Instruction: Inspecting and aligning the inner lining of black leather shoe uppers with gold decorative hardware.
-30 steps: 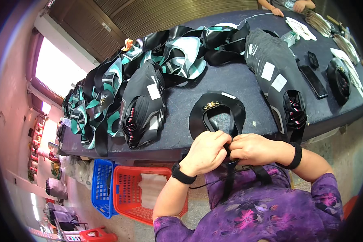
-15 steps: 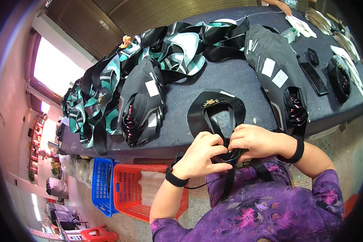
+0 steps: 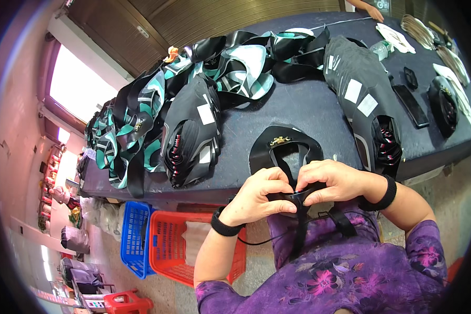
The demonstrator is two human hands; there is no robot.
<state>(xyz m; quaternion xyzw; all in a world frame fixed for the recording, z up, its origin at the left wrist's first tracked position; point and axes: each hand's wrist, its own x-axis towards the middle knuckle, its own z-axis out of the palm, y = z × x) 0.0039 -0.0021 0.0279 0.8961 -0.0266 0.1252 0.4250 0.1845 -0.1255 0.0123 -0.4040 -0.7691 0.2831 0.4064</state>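
Note:
At the table's near edge, a black shoe upper (image 3: 260, 153) with a small gold ornament lies partly on the tabletop. Its narrower end comes toward my body and is pinched by both hands. My left hand (image 3: 263, 193) grips the left side of that end between thumb and curled fingers. From the other side my right hand (image 3: 331, 180) holds the same end, thumb and fingertips close to those of the left. The fingers cover the spot where they meet. A black band sits around each wrist.
Bundled black uppers stand to the left (image 3: 194, 133) and right (image 3: 365, 94). Behind spreads a heap of teal-and-black pieces (image 3: 246, 65). A phone (image 3: 411, 106) lies far right. Red (image 3: 165, 246) and blue (image 3: 133, 238) baskets stand below left. Another person's hand (image 3: 374, 13) rests at the far edge.
Both hands stay on the shoe upper, and their fingertips have shifted along its near end. The view has moved slightly, and the other person's hand has drawn back from the white pieces.

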